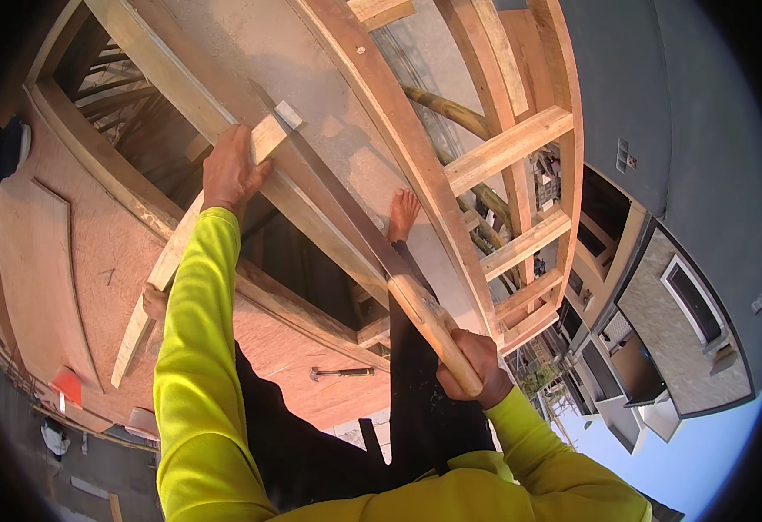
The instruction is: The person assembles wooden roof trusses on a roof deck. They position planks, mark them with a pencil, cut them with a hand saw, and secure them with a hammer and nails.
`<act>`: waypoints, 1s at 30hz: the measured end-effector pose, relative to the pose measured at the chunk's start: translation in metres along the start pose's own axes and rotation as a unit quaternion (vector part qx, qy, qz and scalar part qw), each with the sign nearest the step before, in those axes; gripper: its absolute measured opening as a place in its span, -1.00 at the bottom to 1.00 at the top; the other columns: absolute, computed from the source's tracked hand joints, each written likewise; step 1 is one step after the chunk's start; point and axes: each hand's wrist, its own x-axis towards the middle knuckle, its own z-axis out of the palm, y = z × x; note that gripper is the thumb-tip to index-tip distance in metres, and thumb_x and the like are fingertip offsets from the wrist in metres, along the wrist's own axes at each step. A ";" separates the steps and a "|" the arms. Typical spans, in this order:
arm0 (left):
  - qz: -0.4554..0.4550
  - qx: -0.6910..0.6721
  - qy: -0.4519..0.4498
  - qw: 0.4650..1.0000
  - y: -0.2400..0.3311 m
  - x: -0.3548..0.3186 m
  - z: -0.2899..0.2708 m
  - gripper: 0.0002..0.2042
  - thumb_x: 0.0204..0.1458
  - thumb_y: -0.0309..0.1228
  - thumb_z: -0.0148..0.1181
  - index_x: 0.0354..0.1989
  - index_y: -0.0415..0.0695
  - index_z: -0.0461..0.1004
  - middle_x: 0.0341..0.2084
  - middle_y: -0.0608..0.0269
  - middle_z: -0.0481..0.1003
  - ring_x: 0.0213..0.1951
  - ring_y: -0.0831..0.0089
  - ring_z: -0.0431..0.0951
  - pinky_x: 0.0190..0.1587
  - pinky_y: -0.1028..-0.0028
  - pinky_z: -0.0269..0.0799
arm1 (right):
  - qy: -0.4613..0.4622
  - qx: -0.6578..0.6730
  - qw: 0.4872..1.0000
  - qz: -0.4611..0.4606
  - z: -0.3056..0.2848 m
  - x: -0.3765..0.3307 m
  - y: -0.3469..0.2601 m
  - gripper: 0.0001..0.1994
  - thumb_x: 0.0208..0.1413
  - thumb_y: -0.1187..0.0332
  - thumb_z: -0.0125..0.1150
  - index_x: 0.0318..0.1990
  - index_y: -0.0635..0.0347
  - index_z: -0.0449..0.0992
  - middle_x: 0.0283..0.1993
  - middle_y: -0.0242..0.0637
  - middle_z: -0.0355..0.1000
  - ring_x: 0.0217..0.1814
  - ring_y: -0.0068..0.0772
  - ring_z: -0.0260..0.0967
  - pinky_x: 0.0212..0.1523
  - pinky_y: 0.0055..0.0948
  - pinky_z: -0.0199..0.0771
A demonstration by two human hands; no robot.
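My left hand (231, 170) is closed around a narrow wooden strip (181, 239), near its upper end, which rests across the timber frame. In my right hand (478, 365) is the pale wooden handle of a long handsaw (333, 196). Its dark blade reaches up and left, passing against the strip's end just beyond my left hand. Whether the teeth are in the wood I cannot tell. A small brown shape like another hand (154, 301) shows at the strip's lower part, partly hidden by my left sleeve.
A hammer (342, 372) lies on the reddish plywood (290, 391) by my legs. My bare foot (404, 214) stands on a dusty surface between beams. To the right rises a ladder-like timber frame (510, 157); openings between beams lie left. An orange-red object (66, 385) sits at far left.
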 end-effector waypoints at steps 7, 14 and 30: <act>0.017 0.012 0.014 1.000 0.014 0.005 0.007 -0.45 -0.18 -0.25 0.44 0.02 -0.13 0.40 -0.05 0.04 0.46 0.08 0.00 0.46 0.02 0.12 0.46 | 0.062 0.010 0.996 -0.066 0.047 0.165 0.027 -0.83 -0.11 0.46 0.25 -0.36 0.24 0.38 -0.47 0.00 0.42 -0.48 0.13 0.43 -0.41 -0.19 0.42; -0.002 0.012 0.023 1.000 0.006 0.009 -0.004 -0.48 -0.17 -0.28 0.44 -0.02 -0.14 0.39 -0.06 0.04 0.47 0.05 -0.02 0.47 0.01 0.10 0.46 | 0.009 -0.010 1.000 -0.004 -0.006 -0.003 -0.023 -0.71 -0.21 0.59 0.13 -0.22 0.36 0.53 -0.42 -0.06 0.52 -0.43 -0.11 0.59 -0.27 -0.32 0.58; 0.030 -0.005 0.015 0.999 0.012 -0.005 0.010 -0.46 -0.17 -0.27 0.44 0.00 -0.14 0.38 -0.03 0.03 0.45 0.06 -0.04 0.46 0.01 0.10 0.45 | 0.056 0.075 0.995 -0.023 0.047 0.147 0.031 -0.86 -0.15 0.49 0.21 -0.42 0.22 0.37 -0.60 -0.14 0.36 -0.64 -0.19 0.37 -0.55 -0.28 0.32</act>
